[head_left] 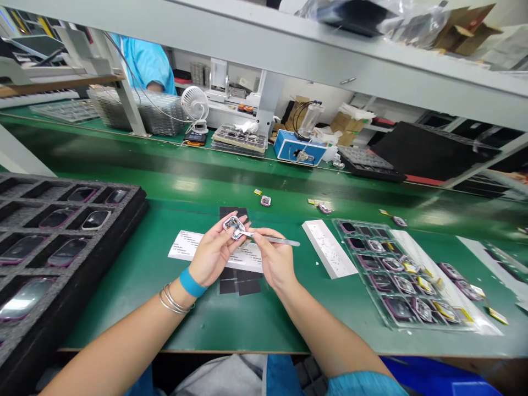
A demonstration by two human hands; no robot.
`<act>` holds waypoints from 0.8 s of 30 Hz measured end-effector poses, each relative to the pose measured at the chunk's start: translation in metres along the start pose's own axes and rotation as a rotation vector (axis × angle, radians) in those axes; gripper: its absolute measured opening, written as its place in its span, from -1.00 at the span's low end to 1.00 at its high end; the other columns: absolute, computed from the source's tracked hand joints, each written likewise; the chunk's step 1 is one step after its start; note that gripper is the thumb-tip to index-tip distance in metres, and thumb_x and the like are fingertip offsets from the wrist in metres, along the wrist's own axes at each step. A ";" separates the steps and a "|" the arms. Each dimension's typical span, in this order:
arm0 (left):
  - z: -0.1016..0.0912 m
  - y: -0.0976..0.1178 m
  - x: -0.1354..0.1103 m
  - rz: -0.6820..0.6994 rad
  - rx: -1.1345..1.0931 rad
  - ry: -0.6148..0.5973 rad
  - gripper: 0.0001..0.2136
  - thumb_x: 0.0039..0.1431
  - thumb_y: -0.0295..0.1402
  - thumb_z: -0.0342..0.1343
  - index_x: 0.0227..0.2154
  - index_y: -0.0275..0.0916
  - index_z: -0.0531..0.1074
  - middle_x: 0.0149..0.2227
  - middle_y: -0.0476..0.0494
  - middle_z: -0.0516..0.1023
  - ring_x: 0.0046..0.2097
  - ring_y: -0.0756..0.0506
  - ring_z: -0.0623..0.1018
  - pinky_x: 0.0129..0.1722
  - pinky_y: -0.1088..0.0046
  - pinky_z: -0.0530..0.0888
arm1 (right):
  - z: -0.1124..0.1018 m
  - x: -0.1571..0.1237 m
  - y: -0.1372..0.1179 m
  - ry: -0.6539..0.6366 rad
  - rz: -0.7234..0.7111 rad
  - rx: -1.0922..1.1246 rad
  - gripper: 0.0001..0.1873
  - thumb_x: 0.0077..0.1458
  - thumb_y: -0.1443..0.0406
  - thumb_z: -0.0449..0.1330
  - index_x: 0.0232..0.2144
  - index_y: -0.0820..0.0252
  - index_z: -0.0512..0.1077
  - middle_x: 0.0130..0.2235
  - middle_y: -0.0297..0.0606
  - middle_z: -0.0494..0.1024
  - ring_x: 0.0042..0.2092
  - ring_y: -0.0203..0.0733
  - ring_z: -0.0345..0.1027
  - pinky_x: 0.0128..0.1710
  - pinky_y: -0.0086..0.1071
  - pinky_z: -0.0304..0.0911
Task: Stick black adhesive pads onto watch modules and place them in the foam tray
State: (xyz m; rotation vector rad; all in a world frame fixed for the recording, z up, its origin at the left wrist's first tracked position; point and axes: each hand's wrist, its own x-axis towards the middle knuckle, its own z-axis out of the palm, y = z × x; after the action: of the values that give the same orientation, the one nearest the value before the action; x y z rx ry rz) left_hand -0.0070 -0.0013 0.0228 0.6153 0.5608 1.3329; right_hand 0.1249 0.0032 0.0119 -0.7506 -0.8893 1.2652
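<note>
My left hand holds an opened smartwatch case with its circuitry facing up. In my right hand is a pair of metal tweezers, its tip reaching the inside of the case. Both hands are above a white printed sheet and black rectangular pieces on the green bench. The exact spot the tweezer tip touches is too small to make out.
A grey foam tray of watch cases stands at left. To the right are a white block and a clear plastic tray of watch parts. An overhead shelf crosses the top; a person's blue sleeve shows behind.
</note>
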 end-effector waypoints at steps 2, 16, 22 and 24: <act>0.000 0.000 0.000 -0.001 -0.001 0.002 -0.64 0.12 -0.45 0.11 0.01 -0.23 0.35 0.09 -0.25 0.41 0.09 -0.18 0.42 0.13 0.24 0.31 | 0.000 0.000 0.001 0.003 -0.011 -0.013 -0.87 -0.15 0.34 0.37 -0.44 0.17 0.52 -0.33 -0.27 0.62 -0.22 -0.17 0.49 -0.08 -0.25 0.35; -0.006 -0.002 0.006 -0.004 0.128 0.055 -0.50 -0.02 -0.49 0.21 0.05 -0.26 0.32 0.01 -0.31 0.48 -0.04 -0.14 0.53 0.06 0.25 0.38 | -0.007 -0.002 -0.023 -0.173 -0.217 -0.417 -0.94 -0.06 0.30 0.29 -0.43 0.12 0.52 -0.25 -0.25 0.58 -0.13 -0.10 0.44 -0.03 -0.15 0.31; -0.011 -0.005 0.008 0.020 0.306 0.051 -0.41 -0.08 -0.40 0.28 0.07 -0.28 0.28 -0.04 -0.32 0.51 -0.10 -0.19 0.56 -0.03 0.22 0.44 | -0.015 0.004 -0.027 -0.061 -0.252 -0.299 -0.84 0.07 0.28 0.09 -0.30 0.08 0.46 -0.57 -0.43 0.43 -0.40 -0.24 0.39 -0.16 -0.23 0.30; -0.013 -0.007 0.007 0.005 0.391 0.039 -0.41 -0.10 -0.37 0.29 0.05 -0.31 0.30 -0.10 -0.30 0.54 -0.13 -0.19 0.56 -0.07 0.25 0.46 | -0.016 0.006 -0.022 -0.079 -0.189 -0.486 -0.83 0.02 0.28 0.11 -0.34 0.12 0.48 -0.56 -0.43 0.38 -0.50 -0.31 0.28 -0.31 -0.33 0.29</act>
State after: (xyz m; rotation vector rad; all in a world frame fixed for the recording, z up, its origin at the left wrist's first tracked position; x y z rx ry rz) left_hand -0.0099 0.0061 0.0089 0.9095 0.8629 1.2498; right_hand 0.1493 0.0062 0.0244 -0.9731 -1.3248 0.9229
